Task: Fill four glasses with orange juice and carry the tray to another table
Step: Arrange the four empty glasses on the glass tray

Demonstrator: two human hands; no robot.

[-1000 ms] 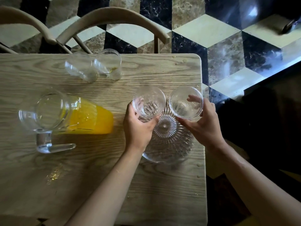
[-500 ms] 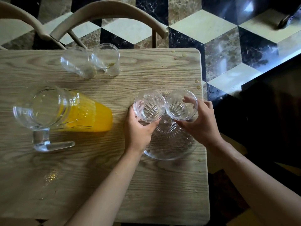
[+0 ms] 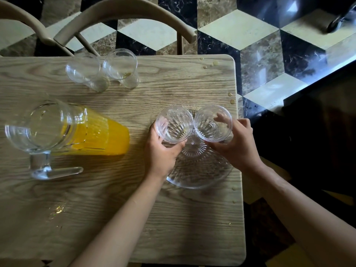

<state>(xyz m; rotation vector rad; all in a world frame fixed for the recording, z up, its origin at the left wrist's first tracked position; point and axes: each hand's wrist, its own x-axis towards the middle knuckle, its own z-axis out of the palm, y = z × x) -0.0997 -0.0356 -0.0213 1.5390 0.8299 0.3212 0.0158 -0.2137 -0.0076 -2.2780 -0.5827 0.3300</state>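
My left hand (image 3: 163, 153) grips an empty clear glass (image 3: 174, 123), and my right hand (image 3: 238, 143) grips a second empty glass (image 3: 212, 123). Both glasses stand side by side, rims touching, over the far part of a round ribbed glass tray (image 3: 200, 174) near the table's right edge. Two more empty glasses (image 3: 82, 68) (image 3: 120, 63) stand at the back of the table. A glass jug (image 3: 63, 128) partly full of orange juice stands at the left, handle toward me.
The wooden table (image 3: 115, 209) ends just right of the tray, with juice drops near that edge and a wet patch at front left. Two curved chair backs (image 3: 125, 14) stand behind the table. Patterned marble floor (image 3: 260, 45) lies beyond.
Both hands have lowered the two glasses closer together onto the tray's far part. The rims now touch. The jug and back glasses stayed put.
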